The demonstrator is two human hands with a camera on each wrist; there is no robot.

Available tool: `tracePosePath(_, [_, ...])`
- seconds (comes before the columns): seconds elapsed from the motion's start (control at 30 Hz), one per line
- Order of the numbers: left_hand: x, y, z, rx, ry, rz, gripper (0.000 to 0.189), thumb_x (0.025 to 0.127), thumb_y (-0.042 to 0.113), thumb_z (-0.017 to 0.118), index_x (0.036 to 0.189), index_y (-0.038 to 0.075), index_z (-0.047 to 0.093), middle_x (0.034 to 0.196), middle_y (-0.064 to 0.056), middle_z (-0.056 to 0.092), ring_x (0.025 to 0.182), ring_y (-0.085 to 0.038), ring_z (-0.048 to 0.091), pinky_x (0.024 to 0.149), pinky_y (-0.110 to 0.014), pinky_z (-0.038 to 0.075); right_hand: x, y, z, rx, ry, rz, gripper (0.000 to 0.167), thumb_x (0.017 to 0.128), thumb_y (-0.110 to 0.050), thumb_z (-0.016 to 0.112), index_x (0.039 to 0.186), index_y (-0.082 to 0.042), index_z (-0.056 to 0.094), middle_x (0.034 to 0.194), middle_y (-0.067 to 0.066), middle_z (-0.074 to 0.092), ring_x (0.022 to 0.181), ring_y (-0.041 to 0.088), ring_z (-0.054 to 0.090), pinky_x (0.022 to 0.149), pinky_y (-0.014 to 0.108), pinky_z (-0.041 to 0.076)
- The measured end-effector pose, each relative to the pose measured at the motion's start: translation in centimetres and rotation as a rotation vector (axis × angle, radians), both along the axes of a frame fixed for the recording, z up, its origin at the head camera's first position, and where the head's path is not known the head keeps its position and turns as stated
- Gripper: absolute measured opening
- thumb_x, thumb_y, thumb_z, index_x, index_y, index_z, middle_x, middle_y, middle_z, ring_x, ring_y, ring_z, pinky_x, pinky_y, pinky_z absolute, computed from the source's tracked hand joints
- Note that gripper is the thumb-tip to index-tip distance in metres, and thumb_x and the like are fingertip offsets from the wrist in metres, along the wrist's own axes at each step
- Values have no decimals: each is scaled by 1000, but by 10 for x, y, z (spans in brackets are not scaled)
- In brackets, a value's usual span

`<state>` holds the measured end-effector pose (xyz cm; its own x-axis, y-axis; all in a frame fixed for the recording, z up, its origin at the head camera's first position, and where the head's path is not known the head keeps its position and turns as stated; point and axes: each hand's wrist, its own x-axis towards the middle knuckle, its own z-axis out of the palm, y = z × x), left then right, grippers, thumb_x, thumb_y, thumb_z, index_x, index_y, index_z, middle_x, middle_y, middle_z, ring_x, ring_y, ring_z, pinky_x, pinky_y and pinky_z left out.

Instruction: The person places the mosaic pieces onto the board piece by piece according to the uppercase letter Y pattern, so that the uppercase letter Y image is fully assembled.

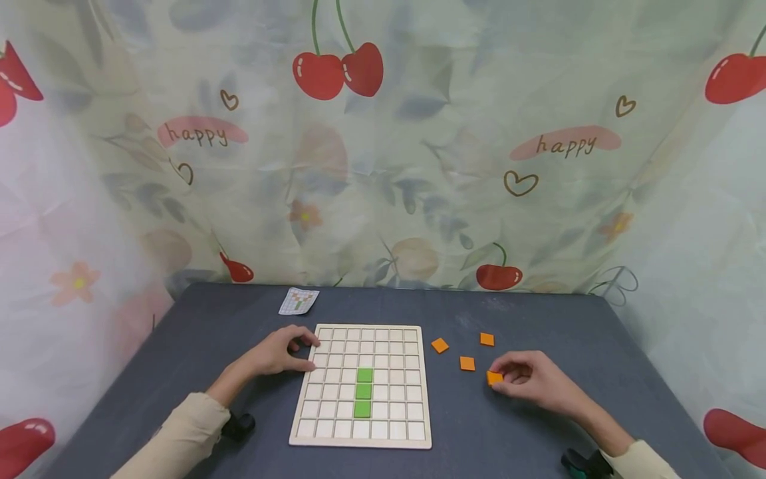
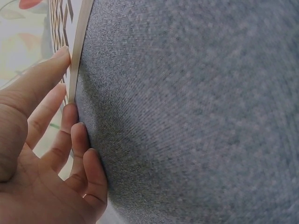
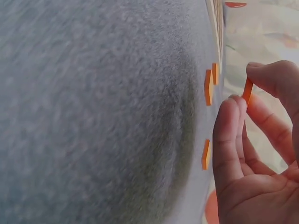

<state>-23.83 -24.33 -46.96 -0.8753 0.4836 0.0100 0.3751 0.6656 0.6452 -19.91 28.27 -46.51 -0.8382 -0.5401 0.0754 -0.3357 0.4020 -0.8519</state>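
Observation:
A pale wooden grid board (image 1: 328, 394) lies flat on the dark table, with three green square tiles (image 1: 363, 391) in one column of its cells. My left hand (image 1: 280, 350) rests at the board's left edge; the thumb and fingertips touch the rim (image 2: 78, 51). To the right of the board, my right hand (image 1: 535, 380) pinches an orange square tile (image 3: 247, 91) between thumb and fingers, held up off the cloth. Three more orange tiles (image 1: 467, 363) lie loose between the board and that hand, also visible in the right wrist view.
Beyond the board's upper left corner lies a small printed card (image 1: 298, 301) showing a coloured grid pattern. Dark grey cloth covers the table (image 1: 467, 426). A patterned curtain (image 1: 383, 166) hangs behind it and along both sides.

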Motion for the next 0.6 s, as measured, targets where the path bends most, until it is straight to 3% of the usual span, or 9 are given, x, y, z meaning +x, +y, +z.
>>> tracePosePath(0.6, [0,-1,1,-1,-6,-3,37,87,23,84,117,8,69,113,-9,61,101,-29,57,90,-49,47,-7,-29,4,-65,-9,53,24,89,-8,79,110,-1,72,96,11,69,73,21,63,63,30,54])
